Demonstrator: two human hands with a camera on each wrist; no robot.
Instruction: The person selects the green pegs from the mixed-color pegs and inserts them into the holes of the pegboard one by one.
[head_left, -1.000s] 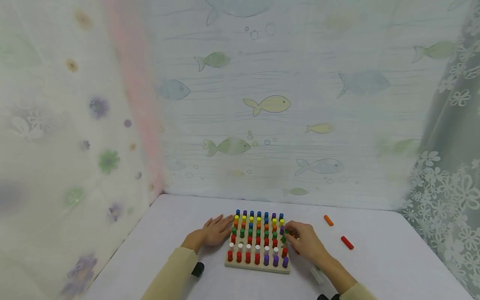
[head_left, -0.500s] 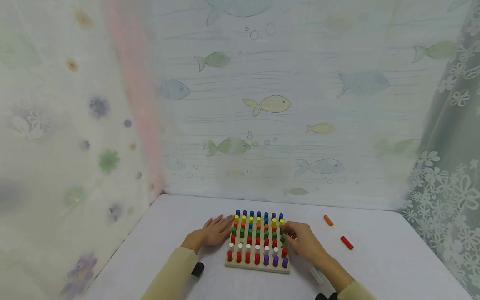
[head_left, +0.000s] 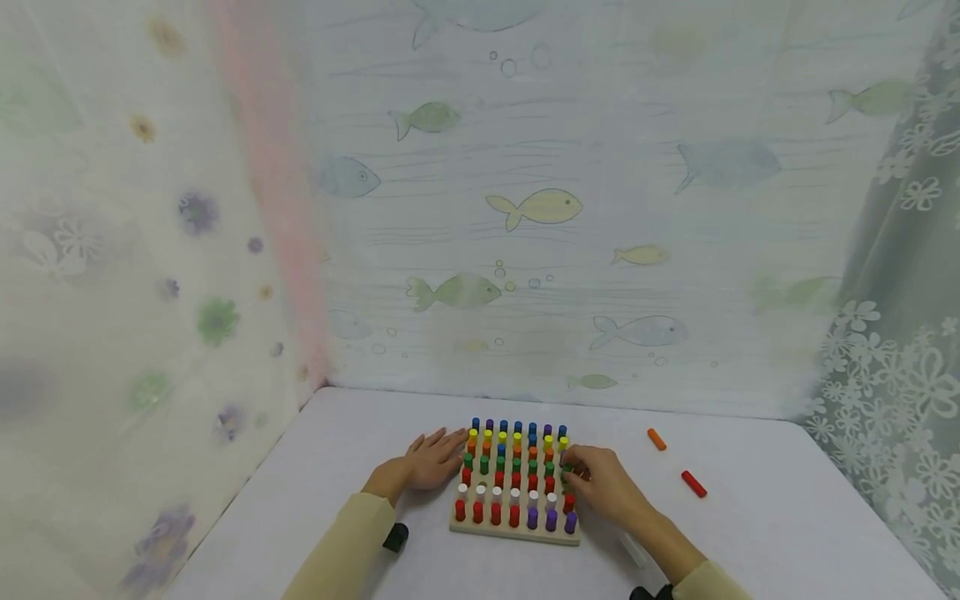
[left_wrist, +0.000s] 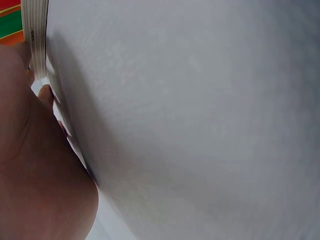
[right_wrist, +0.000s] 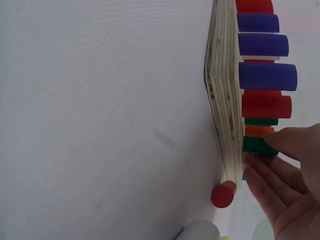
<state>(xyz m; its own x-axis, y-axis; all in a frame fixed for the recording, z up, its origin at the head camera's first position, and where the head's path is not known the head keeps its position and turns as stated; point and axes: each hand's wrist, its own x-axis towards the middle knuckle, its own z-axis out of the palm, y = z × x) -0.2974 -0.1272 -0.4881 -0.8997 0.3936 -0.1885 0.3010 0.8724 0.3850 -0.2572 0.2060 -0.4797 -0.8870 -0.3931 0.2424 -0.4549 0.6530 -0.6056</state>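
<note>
A wooden pegboard (head_left: pixel 514 533) full of upright coloured pegs lies near the table's front. My left hand (head_left: pixel 433 460) lies flat on the table with straight fingers against the board's left edge (left_wrist: pixel 37 40). My right hand (head_left: pixel 579 472) is at the board's right side. Its thumb and fingers pinch a green peg (head_left: pixel 567 470) that stands in the rightmost column. In the right wrist view the green peg (right_wrist: pixel 257 145) sticks out of the board (right_wrist: pixel 225 100) between my fingertips (right_wrist: pixel 267 172).
An orange peg (head_left: pixel 657 439) and a red peg (head_left: pixel 693 484) lie loose on the white table (head_left: pixel 787 517) right of the board. Another red peg (right_wrist: pixel 223 194) lies by the board's edge under my right hand. Patterned curtains close in the back and sides.
My right hand has shifted slightly left and down with the green peg, which now sits lower in the board. The left hand has not moved.
</note>
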